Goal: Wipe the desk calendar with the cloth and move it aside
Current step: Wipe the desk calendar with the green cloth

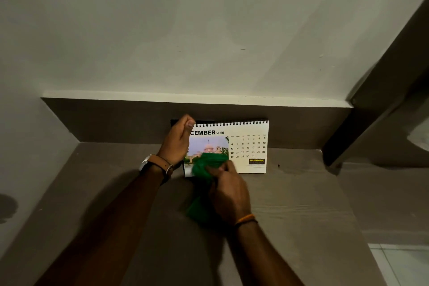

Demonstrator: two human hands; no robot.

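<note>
A spiral-bound desk calendar (248,146) stands upright on the grey desk (301,211), against the back wall, its December 2026 page facing me. My left hand (177,140) grips the calendar's upper left corner, thumb over the binding, and hides part of the month name. My right hand (228,190) is closed on a green cloth (209,163) and presses it against the lower left of the page, over the photo. The rest of the cloth hangs down under my right palm.
A dark backboard with a white ledge (197,97) runs behind the calendar. A dark slanted panel (371,109) closes the right side. Tiled floor (399,262) shows past the desk's right edge. A wall stands at the left.
</note>
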